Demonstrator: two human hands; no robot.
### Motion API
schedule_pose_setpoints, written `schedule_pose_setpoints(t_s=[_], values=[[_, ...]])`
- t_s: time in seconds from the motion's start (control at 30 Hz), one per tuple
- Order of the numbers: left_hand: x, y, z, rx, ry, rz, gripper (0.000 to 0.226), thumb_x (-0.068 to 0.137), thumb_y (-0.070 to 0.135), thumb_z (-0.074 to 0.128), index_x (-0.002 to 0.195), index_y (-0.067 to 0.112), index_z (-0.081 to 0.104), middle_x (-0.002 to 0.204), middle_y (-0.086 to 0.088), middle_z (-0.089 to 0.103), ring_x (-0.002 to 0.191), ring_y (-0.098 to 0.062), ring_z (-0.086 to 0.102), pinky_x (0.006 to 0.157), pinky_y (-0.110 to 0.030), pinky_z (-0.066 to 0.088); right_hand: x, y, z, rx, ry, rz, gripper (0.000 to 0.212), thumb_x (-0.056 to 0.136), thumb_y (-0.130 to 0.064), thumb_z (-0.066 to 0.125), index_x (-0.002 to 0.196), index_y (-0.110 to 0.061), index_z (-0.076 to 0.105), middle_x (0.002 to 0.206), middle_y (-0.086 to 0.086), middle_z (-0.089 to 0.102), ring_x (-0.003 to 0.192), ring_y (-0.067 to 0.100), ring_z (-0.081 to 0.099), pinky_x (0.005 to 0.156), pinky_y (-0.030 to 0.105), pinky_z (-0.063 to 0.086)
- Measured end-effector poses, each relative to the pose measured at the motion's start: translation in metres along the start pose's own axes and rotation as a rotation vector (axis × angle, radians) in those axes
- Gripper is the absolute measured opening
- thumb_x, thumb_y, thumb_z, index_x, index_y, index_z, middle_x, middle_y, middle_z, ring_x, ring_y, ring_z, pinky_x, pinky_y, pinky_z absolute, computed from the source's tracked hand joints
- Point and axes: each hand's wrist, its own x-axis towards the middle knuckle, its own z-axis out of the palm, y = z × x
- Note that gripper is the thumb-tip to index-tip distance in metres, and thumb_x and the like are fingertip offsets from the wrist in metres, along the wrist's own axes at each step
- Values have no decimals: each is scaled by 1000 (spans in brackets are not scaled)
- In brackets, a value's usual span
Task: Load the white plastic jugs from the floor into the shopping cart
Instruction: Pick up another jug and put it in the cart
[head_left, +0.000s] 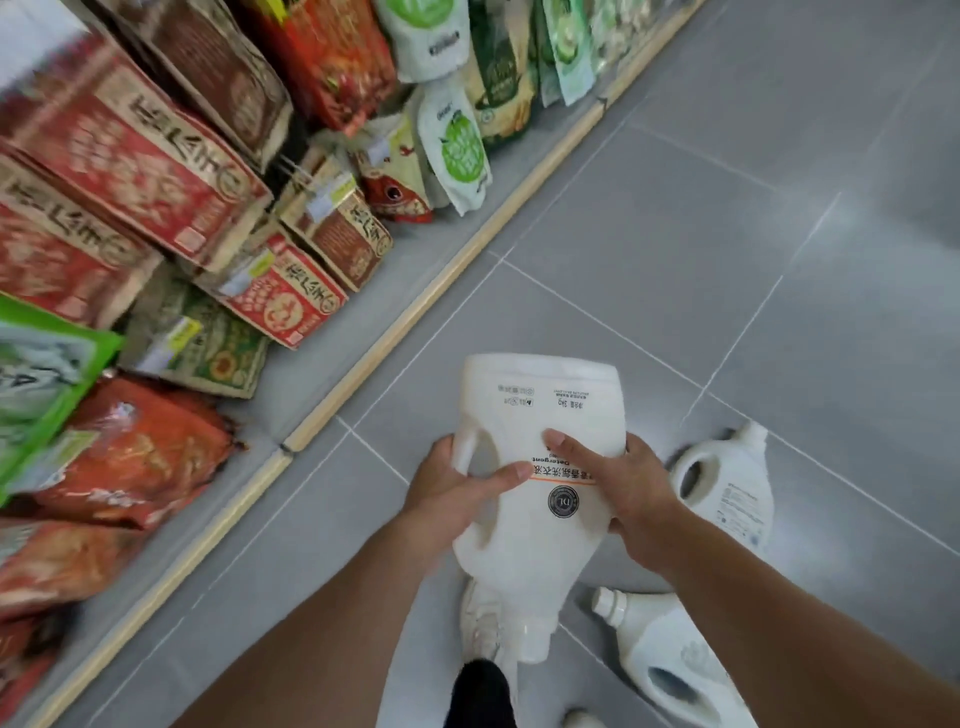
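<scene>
both hands, left hand and right hand, curl round the white jug; held cap-down, it could leak.

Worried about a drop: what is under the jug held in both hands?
Under the held jug a white shoe and grey floor tiles show near its capped end. The floor beneath its body is covered, so anything there cannot be seen.

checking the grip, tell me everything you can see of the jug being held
The held jug is white, plastic-looking, with a side handle, white cap and a label bearing an orange stripe and dark round seal. It is lifted above the floor, cap pointing toward the person. The left hand grips at the handle, the right hand the opposite side.
</scene>
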Motion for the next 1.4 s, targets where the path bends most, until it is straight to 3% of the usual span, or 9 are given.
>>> schedule_pose_setpoints(t_s=[0.07,0.2,0.33,0.43,0.6,0.67,0.8,1.13,1.4], values=[[-56,30,-19,-34,37,20,63,74,36,101,125,30,64,107,10,79,85,-5,75,67,-28,56,-51,-39,12,-21,-30,-40,49,69,-42,101,106,-22,76,94,1,86,80,24,83,65,39,64],[-173,68,-59,-98,134,48,73,69,46,101,130,33,63,115,4,79,98,-17,75,68,-33,55,-156,-104,40,-115,-96,-88,52,67,-41,102,107,-20,75,94,1,86,86,27,84,72,45,68],[-289,87,-101,-180,248,96,70,75,44,99,132,32,60,119,9,76,93,-11,72,65,-29,51,-258,-152,74,-196,-197,-134,50,69,-38,102,108,-21,75,92,1,86,81,24,83,63,34,62],[-362,84,-131,-227,337,109,83,69,52,100,139,32,60,131,7,73,104,-18,74,72,-31,55,-324,-170,104,-272,-264,-146,47,71,-36,101,106,-18,77,87,1,86,77,24,82,60,33,61],[-465,44,-180,-409,423,40,76,68,43,103,132,26,67,119,8,79,88,-11,71,66,-30,54,-418,-162,163,-362,-396,-101,37,77,-27,98,99,-11,73,68,-1,81,46,13,74,37,26,53],[-501,17,-198,-467,461,16,79,67,42,104,134,25,67,119,7,79,91,-13,72,66,-30,55,-449,-146,188,-419,-437,-86,37,76,-25,99,100,-9,75,67,0,81,48,17,76,39,30,56],[-565,-45,-238,-523,539,-28,73,69,44,102,130,24,69,115,5,79,87,-14,73,55,-25,53,-508,-97,239,-508,-527,-46,52,70,-28,102,112,-7,79,89,10,86,68,29,82,57,42,64],[-703,-260,-335,-660,725,-107,86,62,54,103,133,23,64,118,0,76,95,-21,72,65,-32,54,-656,82,371,-711,-698,5,44,74,-31,99,107,-11,79,82,7,85,60,24,80,48,39,61],[-821,-432,-407,-754,830,-147,98,66,57,100,144,21,52,119,3,67,91,-17,66,58,-30,45,-779,238,470,-903,-806,18,60,63,-45,103,108,-12,80,91,10,86,88,35,82,78,62,65]])
